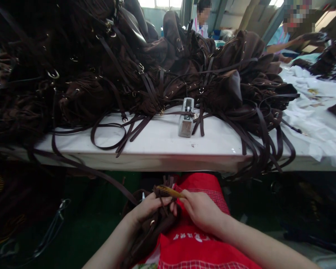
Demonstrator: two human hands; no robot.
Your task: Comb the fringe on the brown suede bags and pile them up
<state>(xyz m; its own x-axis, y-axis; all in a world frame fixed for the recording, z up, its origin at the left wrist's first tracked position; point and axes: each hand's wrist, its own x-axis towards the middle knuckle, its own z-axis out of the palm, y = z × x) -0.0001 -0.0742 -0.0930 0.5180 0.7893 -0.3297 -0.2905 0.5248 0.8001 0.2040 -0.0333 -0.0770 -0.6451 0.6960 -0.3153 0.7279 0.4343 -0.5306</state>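
My right hand (200, 209) is closed around one end of a yellow comb (170, 191), with its toothed-looking end pointing left. The comb lies against dark brown fringe strips (164, 204) above my left hand (148, 209). My left hand is closed on the upper part of a dark brown bag (141, 239), which rests on my lap against a red apron (201, 183). A metal ring shows on the bag's side. My left fingers are partly hidden by the fringe, and the bag's lower part is behind my left forearm.
A white table (162, 138) stands ahead, heaped with brown bags (184, 74). Straps (257, 134) hang over its front edge. A grey plastic device (186, 117) lies near the middle. White sheets (310, 108) cover the right side. Two people are beyond the table.
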